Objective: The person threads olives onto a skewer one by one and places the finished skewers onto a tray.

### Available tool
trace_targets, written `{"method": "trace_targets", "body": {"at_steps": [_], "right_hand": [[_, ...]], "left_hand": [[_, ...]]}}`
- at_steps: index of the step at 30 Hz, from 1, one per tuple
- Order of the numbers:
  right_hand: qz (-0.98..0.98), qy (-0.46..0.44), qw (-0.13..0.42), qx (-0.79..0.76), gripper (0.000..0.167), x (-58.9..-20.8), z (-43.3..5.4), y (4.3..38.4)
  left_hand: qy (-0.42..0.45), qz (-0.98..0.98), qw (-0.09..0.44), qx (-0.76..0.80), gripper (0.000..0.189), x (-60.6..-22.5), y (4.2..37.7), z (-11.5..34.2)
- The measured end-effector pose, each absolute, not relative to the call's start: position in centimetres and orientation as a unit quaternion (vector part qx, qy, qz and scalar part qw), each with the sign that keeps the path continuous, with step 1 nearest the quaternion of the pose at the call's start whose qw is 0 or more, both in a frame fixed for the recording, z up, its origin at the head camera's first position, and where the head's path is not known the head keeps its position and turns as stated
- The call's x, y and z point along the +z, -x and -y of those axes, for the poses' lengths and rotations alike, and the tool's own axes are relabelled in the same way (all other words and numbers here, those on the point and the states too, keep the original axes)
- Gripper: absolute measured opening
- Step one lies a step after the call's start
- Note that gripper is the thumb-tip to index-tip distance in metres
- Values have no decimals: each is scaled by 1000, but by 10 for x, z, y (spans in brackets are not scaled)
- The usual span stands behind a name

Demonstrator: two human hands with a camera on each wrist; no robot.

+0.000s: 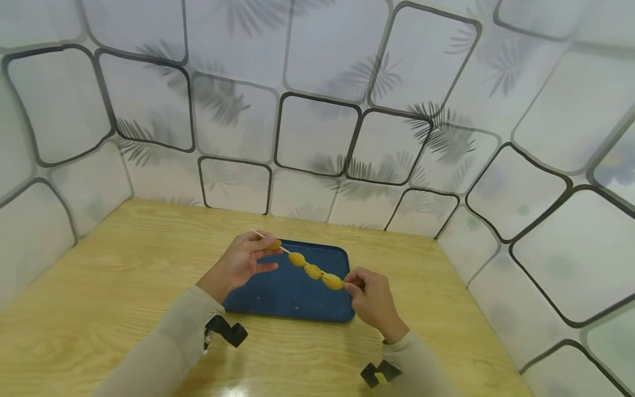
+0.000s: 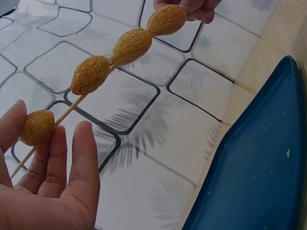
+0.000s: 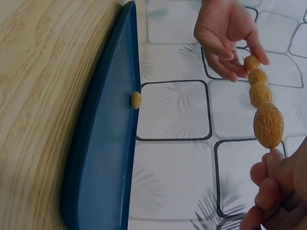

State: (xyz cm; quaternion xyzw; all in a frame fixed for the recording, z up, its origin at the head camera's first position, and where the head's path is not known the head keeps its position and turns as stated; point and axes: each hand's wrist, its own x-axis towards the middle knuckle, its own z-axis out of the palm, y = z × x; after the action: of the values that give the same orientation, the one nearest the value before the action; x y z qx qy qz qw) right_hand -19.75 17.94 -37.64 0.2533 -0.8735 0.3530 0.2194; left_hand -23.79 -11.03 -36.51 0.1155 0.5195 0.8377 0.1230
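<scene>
A thin wooden skewer (image 2: 72, 106) with wrinkled golden-brown oval pieces is held above a blue tray (image 1: 292, 298). Three pieces sit together towards the right end, the largest piece (image 3: 268, 125) nearest the right hand. A separate piece (image 2: 37, 127) is at the left end, between the thumb and fingers of the left hand (image 1: 243, 259). The right hand (image 1: 372, 295) pinches the skewer's other end just past the last piece. One loose piece (image 3: 136, 100) lies on the tray near its far edge in the right wrist view; the head view does not show it.
The tray rests on a light wood-grain table (image 1: 124, 286). Small pale crumbs dot the tray's surface. Walls with a patterned white covering (image 1: 233, 182) enclose the table at the back and sides.
</scene>
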Motion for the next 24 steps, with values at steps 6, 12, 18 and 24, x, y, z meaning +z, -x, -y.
{"method": "trace_targets", "body": {"at_steps": [6,12,18,24], "right_hand": [[868,-262,226,357,21,-376,-176,199],[870,-257,222,357,20,-373,-172,199],[871,-254,225,355,20,-371,-172,199],[863,-265,239,357,20,-372,-171,199]], "left_hand": [[-116,-517,124,839,11,-364,237,109],[-112,-519,126,838,12,-364,238,108],[-113,-520,128,837,15,-365,238,105],[-117,-521,130,835,16,-366,236,103]]}}
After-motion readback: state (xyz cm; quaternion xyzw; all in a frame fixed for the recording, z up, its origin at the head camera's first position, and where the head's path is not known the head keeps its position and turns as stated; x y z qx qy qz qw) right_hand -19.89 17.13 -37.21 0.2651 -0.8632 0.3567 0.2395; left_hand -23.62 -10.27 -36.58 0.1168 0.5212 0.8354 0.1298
